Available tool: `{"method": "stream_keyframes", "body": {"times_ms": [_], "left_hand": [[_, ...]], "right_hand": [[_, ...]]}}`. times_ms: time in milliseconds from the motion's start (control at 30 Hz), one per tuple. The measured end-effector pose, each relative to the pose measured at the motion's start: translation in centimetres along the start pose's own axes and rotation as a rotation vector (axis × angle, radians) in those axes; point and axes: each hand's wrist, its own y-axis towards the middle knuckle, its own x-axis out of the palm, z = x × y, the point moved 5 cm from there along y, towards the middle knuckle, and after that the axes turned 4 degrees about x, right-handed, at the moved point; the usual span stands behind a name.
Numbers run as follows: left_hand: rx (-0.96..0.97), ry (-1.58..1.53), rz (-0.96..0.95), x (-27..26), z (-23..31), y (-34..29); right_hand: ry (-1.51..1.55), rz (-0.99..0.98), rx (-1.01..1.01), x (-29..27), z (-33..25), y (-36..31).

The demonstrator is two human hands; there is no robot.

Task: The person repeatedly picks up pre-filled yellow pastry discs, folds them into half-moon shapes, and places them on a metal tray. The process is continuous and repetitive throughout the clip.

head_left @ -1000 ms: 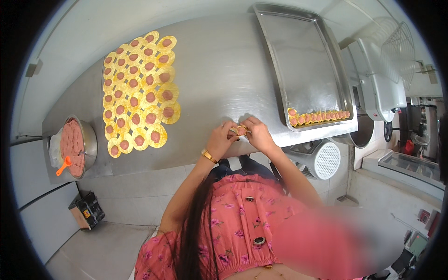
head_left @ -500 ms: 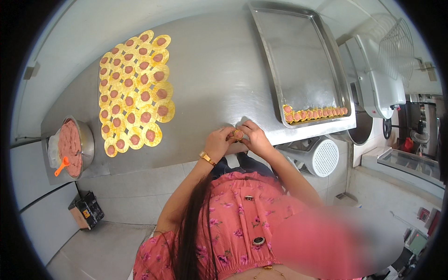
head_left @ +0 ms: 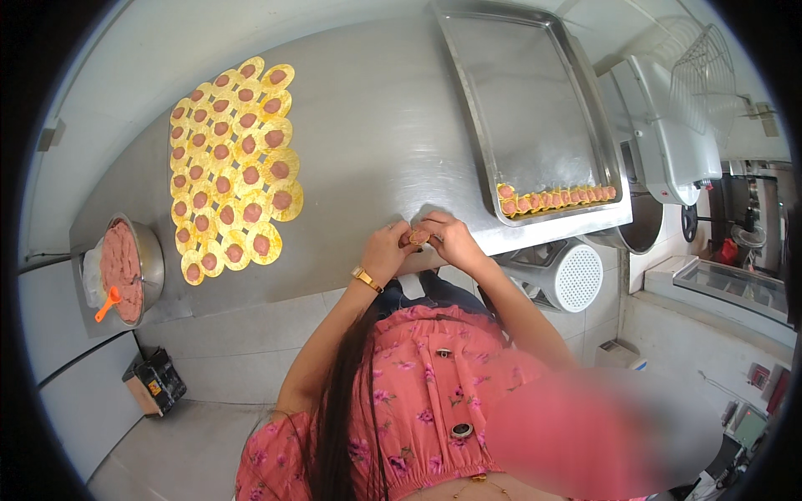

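Observation:
Close to the steel table's near edge, my left hand [head_left: 389, 251] and my right hand [head_left: 452, 239] pinch one small dumpling [head_left: 418, 238] between them. Its yellow wrapper is gathered around pink meat filling. Off to the left lie several rows of round yellow wrappers [head_left: 283, 215], each with a dab of pink filling in its middle. A row of finished dumplings [head_left: 558, 201] lines the near end of a large metal tray [head_left: 491, 150] to the right of my hands.
A steel bowl [head_left: 154, 265] of pink minced meat [head_left: 122, 260] with an orange spoon [head_left: 108, 303] stands at the far left. Beyond the tray is a white machine [head_left: 660, 125]. A white stool [head_left: 576, 276] is below the table edge, and a black box [head_left: 156, 382] sits on the floor.
Both hands keep hold of the dumpling, and the fingers have shifted slightly around it. The whole view has moved a little, while the wrappers and tray contents look the same.

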Motion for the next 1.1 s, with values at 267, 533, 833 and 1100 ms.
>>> {"method": "stream_keyframes", "body": {"times_ms": [267, 533, 833, 1100], "left_hand": [[0.099, 0.025, 0.036, -0.5, 0.9, 0.2], [0.097, -0.098, 0.03, -0.5, 0.6, -0.1], [0.147, 0.021, 0.014, -0.3, 1.0, 0.6], [0.082, 0.101, -0.075, 0.1, 1.0, 1.0]], "right_hand": [[0.032, -0.012, 0.091, 0.2, 0.2, -0.1], [0.039, 0.027, 0.129, -0.2, 1.0, -0.5], [0.056, 0.107, 0.099, -0.5, 0.7, -0.1], [0.018, 0.027, 0.13, 0.2, 1.0, -0.3]]}}
